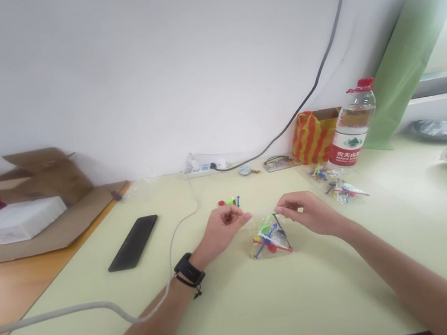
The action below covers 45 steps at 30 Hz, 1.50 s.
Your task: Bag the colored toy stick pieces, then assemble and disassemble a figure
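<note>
You are pinching the top of the bag (270, 237) at mid-bench, left hand (221, 228) and right hand (309, 212) each clamping an edge; its colourful pieces are sitting inside, and more bags (338, 183) are waiting far right.

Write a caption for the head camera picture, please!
Both hands, left hand and right hand, pinch a clear bag of colourful pieces.

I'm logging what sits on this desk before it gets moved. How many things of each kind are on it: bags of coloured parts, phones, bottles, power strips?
Clear bags of coloured parts: 2 (bag between the hands, bag near the bottle)
Phone: 1
Water bottle: 1
Power strip: 1
Total: 5
</note>
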Each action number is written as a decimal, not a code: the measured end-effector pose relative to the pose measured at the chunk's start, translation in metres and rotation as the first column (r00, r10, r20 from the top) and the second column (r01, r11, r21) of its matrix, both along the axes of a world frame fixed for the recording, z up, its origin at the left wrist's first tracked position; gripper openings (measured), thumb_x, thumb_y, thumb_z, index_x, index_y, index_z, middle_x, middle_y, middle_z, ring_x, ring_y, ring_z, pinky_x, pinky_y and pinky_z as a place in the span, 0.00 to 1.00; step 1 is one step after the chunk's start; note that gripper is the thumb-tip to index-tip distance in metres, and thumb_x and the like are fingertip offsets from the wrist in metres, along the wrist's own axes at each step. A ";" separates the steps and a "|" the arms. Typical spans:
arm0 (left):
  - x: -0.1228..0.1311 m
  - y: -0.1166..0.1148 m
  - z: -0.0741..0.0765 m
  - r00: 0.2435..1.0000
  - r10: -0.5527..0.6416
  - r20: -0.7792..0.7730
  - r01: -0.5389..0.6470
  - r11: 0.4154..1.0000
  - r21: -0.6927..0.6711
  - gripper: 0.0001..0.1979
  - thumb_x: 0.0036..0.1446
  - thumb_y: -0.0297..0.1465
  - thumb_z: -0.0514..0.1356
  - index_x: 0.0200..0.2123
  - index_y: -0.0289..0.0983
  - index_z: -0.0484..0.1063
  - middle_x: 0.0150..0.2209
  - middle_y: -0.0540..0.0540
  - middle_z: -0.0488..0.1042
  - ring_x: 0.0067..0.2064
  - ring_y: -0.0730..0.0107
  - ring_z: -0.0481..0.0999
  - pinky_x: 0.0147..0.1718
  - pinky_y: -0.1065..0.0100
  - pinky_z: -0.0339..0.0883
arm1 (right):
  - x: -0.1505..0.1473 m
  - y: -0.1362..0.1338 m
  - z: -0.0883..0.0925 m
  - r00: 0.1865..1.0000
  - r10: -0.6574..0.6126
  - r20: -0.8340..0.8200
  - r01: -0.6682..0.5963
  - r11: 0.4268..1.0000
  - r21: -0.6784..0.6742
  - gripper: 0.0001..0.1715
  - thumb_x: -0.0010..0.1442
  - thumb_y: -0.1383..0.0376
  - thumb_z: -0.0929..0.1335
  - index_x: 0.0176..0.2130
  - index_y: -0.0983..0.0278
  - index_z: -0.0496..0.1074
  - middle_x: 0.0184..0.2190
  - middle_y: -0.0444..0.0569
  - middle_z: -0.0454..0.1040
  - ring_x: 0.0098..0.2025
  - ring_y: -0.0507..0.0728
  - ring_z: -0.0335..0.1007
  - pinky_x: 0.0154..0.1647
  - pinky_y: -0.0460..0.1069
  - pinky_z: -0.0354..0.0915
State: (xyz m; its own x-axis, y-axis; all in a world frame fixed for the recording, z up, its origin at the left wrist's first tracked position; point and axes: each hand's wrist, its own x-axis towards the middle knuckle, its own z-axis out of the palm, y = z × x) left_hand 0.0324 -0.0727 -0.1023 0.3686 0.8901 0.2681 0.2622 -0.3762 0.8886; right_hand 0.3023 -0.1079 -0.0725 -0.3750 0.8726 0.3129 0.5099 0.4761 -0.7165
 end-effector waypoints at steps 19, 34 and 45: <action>-0.010 0.013 -0.030 0.796 0.285 -0.535 -0.121 0.940 0.320 0.33 0.66 0.51 0.56 0.70 0.48 0.59 0.76 0.41 0.45 0.74 0.41 0.46 0.68 0.41 0.46 | -0.042 -0.008 -0.053 0.792 -0.191 0.581 -0.297 0.710 0.638 0.16 0.68 0.74 0.61 0.30 0.63 0.70 0.29 0.49 0.72 0.35 0.58 0.64 0.42 0.54 0.57; -0.011 0.009 -0.030 0.766 0.150 -0.625 0.053 0.954 0.294 0.30 0.70 0.50 0.51 0.70 0.46 0.62 0.75 0.43 0.51 0.75 0.44 0.45 0.70 0.41 0.45 | 0.028 0.047 -0.067 0.701 -0.343 0.625 0.082 0.909 0.408 0.25 0.73 0.57 0.58 0.59 0.65 0.72 0.62 0.59 0.72 0.65 0.67 0.64 0.68 0.65 0.53; -0.008 -0.009 -0.011 0.797 -0.084 -0.599 0.276 0.932 0.236 0.29 0.68 0.49 0.56 0.69 0.52 0.62 0.75 0.51 0.50 0.76 0.49 0.44 0.72 0.47 0.48 | 0.052 0.054 -0.085 0.545 -0.510 0.666 0.336 0.860 0.384 0.37 0.72 0.51 0.54 0.73 0.63 0.55 0.74 0.56 0.52 0.76 0.72 0.40 0.72 0.75 0.38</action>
